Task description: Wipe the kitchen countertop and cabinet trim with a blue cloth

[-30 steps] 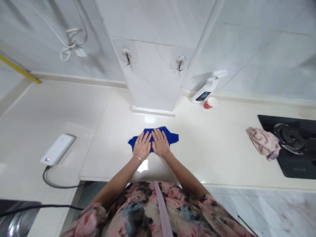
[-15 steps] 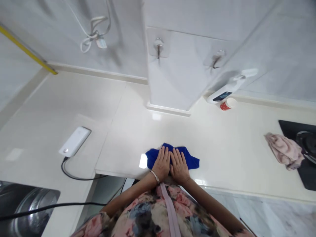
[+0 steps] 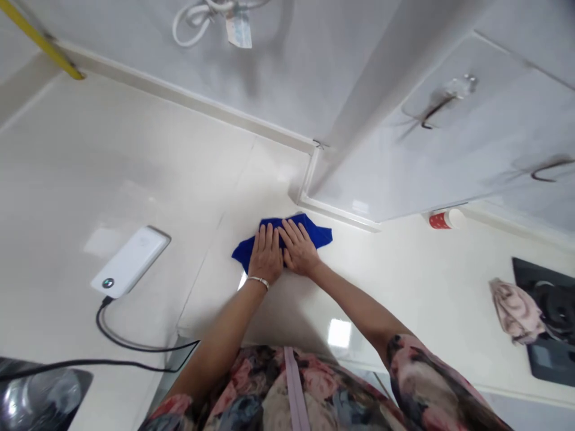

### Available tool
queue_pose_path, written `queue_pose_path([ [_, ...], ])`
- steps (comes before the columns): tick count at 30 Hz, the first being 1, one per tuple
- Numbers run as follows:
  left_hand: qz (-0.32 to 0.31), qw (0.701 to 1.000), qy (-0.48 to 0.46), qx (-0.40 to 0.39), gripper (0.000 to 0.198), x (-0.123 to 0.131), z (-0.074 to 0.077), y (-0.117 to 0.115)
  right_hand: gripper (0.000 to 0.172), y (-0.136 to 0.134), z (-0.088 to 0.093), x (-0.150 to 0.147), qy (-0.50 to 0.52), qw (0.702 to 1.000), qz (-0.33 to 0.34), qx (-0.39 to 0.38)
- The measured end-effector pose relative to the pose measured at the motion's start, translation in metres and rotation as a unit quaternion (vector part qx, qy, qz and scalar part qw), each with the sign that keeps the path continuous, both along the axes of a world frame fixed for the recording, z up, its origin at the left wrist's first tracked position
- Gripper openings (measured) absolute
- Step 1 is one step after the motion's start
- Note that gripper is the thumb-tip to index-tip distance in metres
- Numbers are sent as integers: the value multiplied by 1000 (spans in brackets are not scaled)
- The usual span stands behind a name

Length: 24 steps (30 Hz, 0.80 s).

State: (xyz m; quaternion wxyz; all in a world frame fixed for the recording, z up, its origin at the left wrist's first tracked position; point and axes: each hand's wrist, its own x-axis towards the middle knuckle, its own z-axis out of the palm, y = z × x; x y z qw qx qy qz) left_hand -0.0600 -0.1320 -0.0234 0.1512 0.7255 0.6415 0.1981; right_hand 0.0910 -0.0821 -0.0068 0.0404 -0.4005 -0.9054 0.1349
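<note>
A blue cloth [image 3: 318, 234] lies bunched on the white countertop [image 3: 381, 281], near the base of the wall pillar. My left hand [image 3: 266, 254] rests flat on its left part, fingers stretched out and pointing away from me, a bracelet at the wrist. Close beside it, my right hand [image 3: 300, 248] presses flat on the cloth with its fingers extended. The two hands nearly touch at the thumbs. The cloth's ends stick out to either side, and its middle is hidden under my palms.
To the left lies a white power bank [image 3: 132, 261] with a black cable [image 3: 121, 344], near the sink [image 3: 45, 395]. A red and white paper cup [image 3: 442, 219] is by the right wall. A pink cloth [image 3: 516, 311] lies against the black stove [image 3: 550, 353]. Hooks [image 3: 438, 111] stick out from the pillar.
Both hands have slid the blue cloth forward, away from the counter's front edge and toward the pillar's base. My arms are more stretched out, and the head view has turned.
</note>
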Motion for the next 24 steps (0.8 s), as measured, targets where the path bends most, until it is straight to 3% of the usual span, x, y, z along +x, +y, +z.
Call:
queue_pose_path([
  [4,27,1000,-14,-5,64,-18,7,53,70,52,-7,-24,11,1000,-10,10],
  [7,22,1000,-6,-10,66,-26,10,80,68,71,-14,-31,32,999,-31,25],
  [13,0,1000,9,-17,68,-28,11,95,66,75,-19,-33,30,997,-54,44],
  [18,8,999,25,-23,64,-34,13,73,66,59,-12,-42,13,996,-76,43],
  [24,17,997,71,-6,61,-35,12,-15,67,-25,-8,-41,25,997,-57,36],
])
